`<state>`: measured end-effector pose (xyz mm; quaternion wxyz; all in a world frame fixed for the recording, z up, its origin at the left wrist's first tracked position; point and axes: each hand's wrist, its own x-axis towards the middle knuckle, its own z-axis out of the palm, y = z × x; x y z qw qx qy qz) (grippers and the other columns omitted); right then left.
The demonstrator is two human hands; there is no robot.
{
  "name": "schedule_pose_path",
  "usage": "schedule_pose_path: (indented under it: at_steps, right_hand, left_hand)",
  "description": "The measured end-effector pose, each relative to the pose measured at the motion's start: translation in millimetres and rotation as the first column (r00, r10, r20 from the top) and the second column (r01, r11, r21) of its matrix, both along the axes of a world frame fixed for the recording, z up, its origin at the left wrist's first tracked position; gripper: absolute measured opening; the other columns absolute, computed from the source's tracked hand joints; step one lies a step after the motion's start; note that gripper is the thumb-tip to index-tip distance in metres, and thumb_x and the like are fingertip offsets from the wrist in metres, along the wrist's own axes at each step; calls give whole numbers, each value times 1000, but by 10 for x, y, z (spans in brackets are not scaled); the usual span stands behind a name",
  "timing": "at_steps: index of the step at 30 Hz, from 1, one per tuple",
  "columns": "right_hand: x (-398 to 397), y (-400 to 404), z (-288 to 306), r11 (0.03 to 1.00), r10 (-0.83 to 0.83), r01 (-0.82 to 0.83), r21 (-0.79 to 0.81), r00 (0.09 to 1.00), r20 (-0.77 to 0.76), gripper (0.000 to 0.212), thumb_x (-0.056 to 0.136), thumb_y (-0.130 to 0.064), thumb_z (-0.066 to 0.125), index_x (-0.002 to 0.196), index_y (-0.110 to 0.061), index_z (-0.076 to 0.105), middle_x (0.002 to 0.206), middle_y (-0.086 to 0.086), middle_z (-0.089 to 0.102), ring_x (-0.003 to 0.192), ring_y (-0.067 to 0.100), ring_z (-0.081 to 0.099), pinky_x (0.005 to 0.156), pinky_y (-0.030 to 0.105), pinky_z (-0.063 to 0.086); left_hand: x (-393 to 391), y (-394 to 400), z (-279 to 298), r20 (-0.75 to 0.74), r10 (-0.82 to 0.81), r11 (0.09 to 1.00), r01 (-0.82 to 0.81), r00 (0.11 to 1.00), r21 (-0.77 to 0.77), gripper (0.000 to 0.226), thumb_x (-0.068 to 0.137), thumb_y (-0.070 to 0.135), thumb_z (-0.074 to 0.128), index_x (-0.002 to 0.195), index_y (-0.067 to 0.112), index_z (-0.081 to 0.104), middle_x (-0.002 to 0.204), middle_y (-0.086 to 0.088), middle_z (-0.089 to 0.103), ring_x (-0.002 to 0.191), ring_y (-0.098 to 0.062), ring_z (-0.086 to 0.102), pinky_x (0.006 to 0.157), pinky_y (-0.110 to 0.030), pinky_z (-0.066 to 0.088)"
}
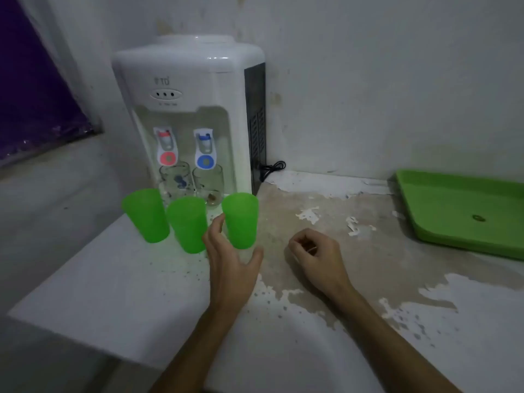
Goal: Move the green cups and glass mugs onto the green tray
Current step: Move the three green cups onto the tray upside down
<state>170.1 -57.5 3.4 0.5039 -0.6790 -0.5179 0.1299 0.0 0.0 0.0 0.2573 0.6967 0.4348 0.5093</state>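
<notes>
Three green plastic cups stand upright in a row on the counter: the left cup, the middle cup and the right cup. Behind them two glass mugs, the left mug and the right mug, sit under the dispenser taps. My left hand is open, its fingers and thumb spread on either side of the right cup's base, not closed on it. My right hand hovers over the counter with its fingers curled in and nothing visible in it. The green tray lies bare at the far right.
A white water dispenser stands against the back wall, its black cable coiled beside it. The worn counter has peeling paint; its left edge drops off near the left cup. A purple window pane is at the far left.
</notes>
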Motion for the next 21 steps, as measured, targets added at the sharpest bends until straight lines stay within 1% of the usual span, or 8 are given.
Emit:
schedule_pose_path:
  at_steps: [3, 6, 8, 11, 14, 16, 19, 21]
  right_hand:
    - [39, 26, -16, 1000, -4, 4, 2, 1000, -21, 14, 89, -14, 66, 80, -23, 73, 76, -9, 71, 75, 5, 64, 65, 15, 52]
    - [105, 69, -23, 1000, 6, -5, 12, 999, -42, 13, 88, -14, 66, 79, -19, 74, 76, -7, 71, 74, 8, 65, 64, 18, 53]
    - [172, 107, -13, 1000, 12, -11, 14, 998, -56, 13, 88, -14, 65, 79, -18, 74, 76, -7, 71, 73, 9, 65, 66, 22, 55]
    - [253, 151, 21, 1000, 1, 0, 15, 997, -78, 15, 88, -17, 64, 77, -23, 73, 74, -7, 71, 71, 8, 64, 64, 25, 54]
    - [385, 170, 95, 999, -16, 20, 37, 994, -104, 14, 86, -21, 64, 75, -23, 72, 72, -7, 70, 69, 9, 64, 63, 27, 54]
    - [567, 164, 172, 997, -24, 31, 75, 996, -87, 13, 87, -19, 67, 75, -22, 72, 71, -7, 70, 68, 7, 63, 62, 26, 53]
    - [757, 144, 310, 988, -26, 43, 147, 993, -113, 15, 88, -16, 70, 75, -25, 70, 72, -10, 71, 66, 3, 62, 61, 17, 48]
    - [948, 134, 411, 981, -25, 52, 186, 989, -144, 9, 88, -18, 70, 82, -24, 70, 79, -10, 72, 70, 3, 63, 63, 16, 48]
  left_hand:
    - [34, 111, -30, 40, -20, 992, 25, 999, -124, 100, 81, 13, 84, 158, 14, 22, 153, -11, 31, 142, -25, 36, 114, -36, 34]
    - [96, 277, -32, 59, -11, 983, 22, 998, -180, 101, 82, 19, 84, 159, 21, 20, 152, -5, 34, 133, -16, 41, 105, -32, 39]
    - [141, 361, -7, 67, -17, 986, 28, 998, -165, 99, 82, 21, 85, 159, 21, 23, 150, -3, 41, 127, -14, 46, 103, -35, 45]
    - [221, 482, -11, 61, -9, 988, 19, 998, -156, 95, 82, 26, 86, 158, 20, 31, 149, -2, 50, 130, -19, 52, 110, -44, 47]
    - [355, 534, 35, 56, -18, 990, 26, 998, -138, 88, 80, 31, 88, 153, 24, 38, 142, 0, 57, 123, -20, 58, 103, -48, 54]
    - [544, 537, 118, 93, -80, 989, 91, 992, -114, 85, 80, 33, 88, 149, 29, 40, 138, 2, 61, 119, -18, 63, 97, -42, 58]
    - [850, 495, 315, 182, -193, 974, 211, 964, -87, 80, 76, 36, 88, 142, 35, 44, 129, 8, 65, 111, -6, 67, 86, -27, 61]
    - [1189, 468, 467, 237, -282, 949, 307, 930, -76, 79, 73, 35, 87, 141, 31, 47, 125, 6, 67, 107, -6, 69, 85, -26, 61]
